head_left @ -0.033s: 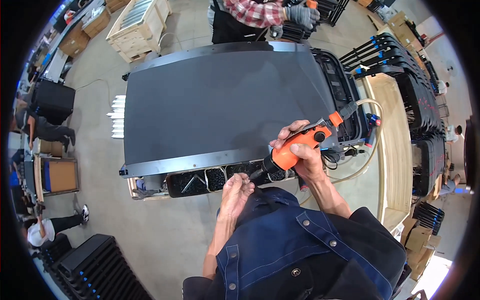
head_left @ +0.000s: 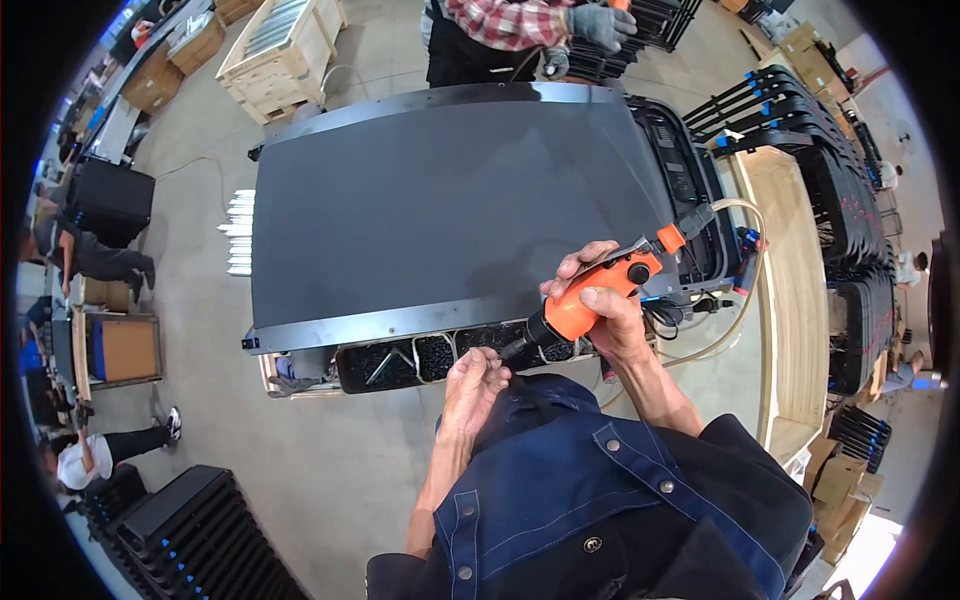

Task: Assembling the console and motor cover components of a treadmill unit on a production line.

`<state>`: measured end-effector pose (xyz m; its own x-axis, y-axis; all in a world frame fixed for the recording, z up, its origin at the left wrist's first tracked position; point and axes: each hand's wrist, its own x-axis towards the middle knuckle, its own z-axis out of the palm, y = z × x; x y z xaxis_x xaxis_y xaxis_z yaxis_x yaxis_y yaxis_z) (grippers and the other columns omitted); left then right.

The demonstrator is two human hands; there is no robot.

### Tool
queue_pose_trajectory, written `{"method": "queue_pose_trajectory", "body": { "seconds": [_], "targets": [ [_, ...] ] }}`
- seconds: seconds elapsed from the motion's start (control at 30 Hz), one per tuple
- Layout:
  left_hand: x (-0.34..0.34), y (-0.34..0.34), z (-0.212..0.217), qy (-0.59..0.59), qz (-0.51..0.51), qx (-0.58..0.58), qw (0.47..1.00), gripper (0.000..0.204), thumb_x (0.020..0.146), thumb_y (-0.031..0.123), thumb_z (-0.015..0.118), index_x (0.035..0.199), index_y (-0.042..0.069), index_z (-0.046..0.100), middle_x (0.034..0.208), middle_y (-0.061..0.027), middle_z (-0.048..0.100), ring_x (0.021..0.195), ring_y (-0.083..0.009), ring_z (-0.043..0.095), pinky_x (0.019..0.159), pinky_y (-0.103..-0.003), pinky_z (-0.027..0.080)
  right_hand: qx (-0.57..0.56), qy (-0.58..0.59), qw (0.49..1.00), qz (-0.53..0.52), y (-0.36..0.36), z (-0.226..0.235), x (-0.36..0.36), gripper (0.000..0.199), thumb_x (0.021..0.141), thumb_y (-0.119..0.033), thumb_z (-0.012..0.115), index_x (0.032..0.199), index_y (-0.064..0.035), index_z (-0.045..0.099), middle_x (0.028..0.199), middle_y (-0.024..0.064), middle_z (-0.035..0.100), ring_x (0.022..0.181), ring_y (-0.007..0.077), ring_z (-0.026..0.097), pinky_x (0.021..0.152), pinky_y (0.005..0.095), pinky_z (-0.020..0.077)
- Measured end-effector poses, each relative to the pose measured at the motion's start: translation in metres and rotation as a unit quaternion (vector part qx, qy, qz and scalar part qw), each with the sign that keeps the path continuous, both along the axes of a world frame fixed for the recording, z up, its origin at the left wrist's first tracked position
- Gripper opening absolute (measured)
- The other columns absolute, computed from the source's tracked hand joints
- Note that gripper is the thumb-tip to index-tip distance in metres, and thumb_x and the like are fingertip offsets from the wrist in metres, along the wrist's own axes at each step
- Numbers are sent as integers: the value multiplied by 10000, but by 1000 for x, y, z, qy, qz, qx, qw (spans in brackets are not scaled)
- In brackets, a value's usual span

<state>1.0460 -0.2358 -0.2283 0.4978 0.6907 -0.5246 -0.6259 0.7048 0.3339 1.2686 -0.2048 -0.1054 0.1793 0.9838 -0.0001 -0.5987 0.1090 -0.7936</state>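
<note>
My right hand (head_left: 615, 318) is wrapped round an orange pneumatic screwdriver (head_left: 572, 314), its dark nose slanting down to the left. A pale hose (head_left: 752, 215) runs from the tool's back end. At the bit, my left hand (head_left: 472, 388) is closed in a pinch; whatever lies between those fingertips is too small to make out. Beyond both hands lies a treadmill deck with a dark belt (head_left: 440, 210) and grey side rails (head_left: 390, 330). Below its near rail, a black bin (head_left: 355, 370) with compartments holds many small dark fasteners, and an L-shaped hex key (head_left: 380, 366) lies in it.
A co-worker in a plaid sleeve (head_left: 500, 22) and grey gloves (head_left: 598, 28) stands across the deck. To the right are a wooden trough (head_left: 780, 300) and stacked black frames (head_left: 850, 220). More black parts (head_left: 190, 530) are piled at lower left, and a wooden crate (head_left: 275, 65) stands far left.
The surroundings sit slightly farther right in the picture. My hands and the screwdriver keep their pose, and the co-worker's gloved hand has shifted a little.
</note>
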Motion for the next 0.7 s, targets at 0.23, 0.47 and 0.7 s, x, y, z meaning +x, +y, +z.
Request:
{"method": "queue_pose_trajectory", "body": {
  "seconds": [0.23, 0.47, 0.7],
  "targets": [
    [-10, 0, 10, 83, -1, 13, 996, 339, 979, 222, 666, 1196, -27, 591, 994, -132, 697, 872, -241, 736, 688, -284, 615, -3, 44, 999, -1, 4, -15, -5, 422, 791, -114, 734, 1165, -89, 539, 1062, 117, 617, 914, 253, 672, 966, 496, 538],
    [-28, 2, 7, 48, 6, 42, 998, 260, 959, 102, 680, 1193, 13, 610, 991, -105, 675, 867, -198, 677, 798, -315, 586, 2, 55, 998, -13, 7, -13, -26, 413, 799, -123, 725, 1167, -93, 539, 1067, 115, 616, 919, 243, 668, 973, 491, 534],
    [-63, 21, 7, -39, -15, 8, 999, 255, 945, 149, 710, 1155, 18, 654, 951, -65, 653, 872, -178, 647, 803, -307, 562, -3, 27, 998, -65, 5, -10, -61, 408, 806, -122, 706, 1168, -91, 521, 1062, 119, 612, 930, 249, 672, 977, 496, 536]
  ]
}}
